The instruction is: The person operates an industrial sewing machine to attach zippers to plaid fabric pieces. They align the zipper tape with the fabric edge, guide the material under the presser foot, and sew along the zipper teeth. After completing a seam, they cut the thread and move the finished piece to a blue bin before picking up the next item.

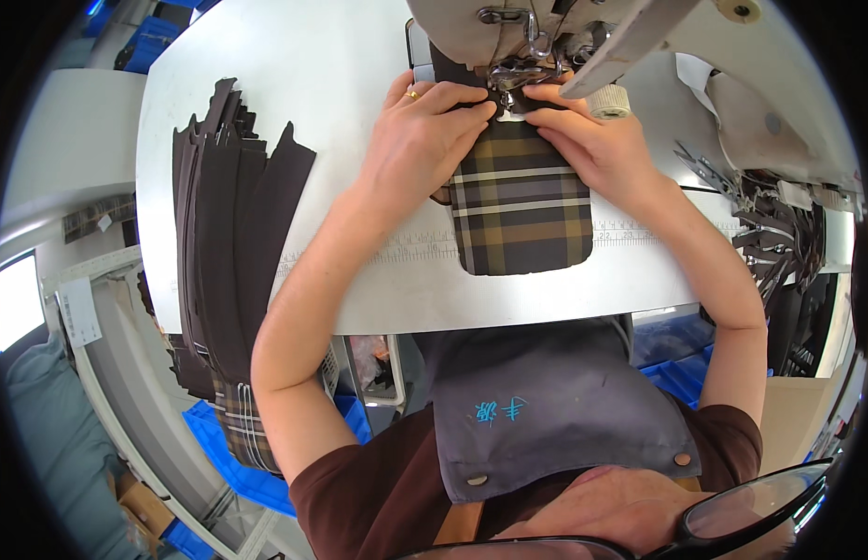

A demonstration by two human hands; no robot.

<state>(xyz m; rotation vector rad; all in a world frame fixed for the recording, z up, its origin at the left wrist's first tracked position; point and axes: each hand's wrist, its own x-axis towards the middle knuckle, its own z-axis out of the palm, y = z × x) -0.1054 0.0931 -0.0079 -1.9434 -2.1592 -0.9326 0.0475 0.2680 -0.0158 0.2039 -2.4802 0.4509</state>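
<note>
A plaid fabric piece (pixel 522 215) in black, tan and white, with rounded near corners, lies flat under the head of a sewing machine (pixel 466 37). Its far edge meets black cloth (pixel 455 70) at the metal presser foot (pixel 508 101). My left hand (pixel 420 135), a ring on one finger, pinches the work just left of the foot. From the other side, the fingers of my right hand (pixel 592 145) close on the work close to the foot. Fingertips and machine parts partly hide the join.
Dark fabric pieces (pixel 224 215) lie stacked at the table's left, hanging over its near edge. Scissors (pixel 702 168) and a bunch of zippers (pixel 774 233) are at the right. A ruler scale (pixel 630 233) crosses the white table (pixel 378 299). Blue bins (pixel 238 467) stand below.
</note>
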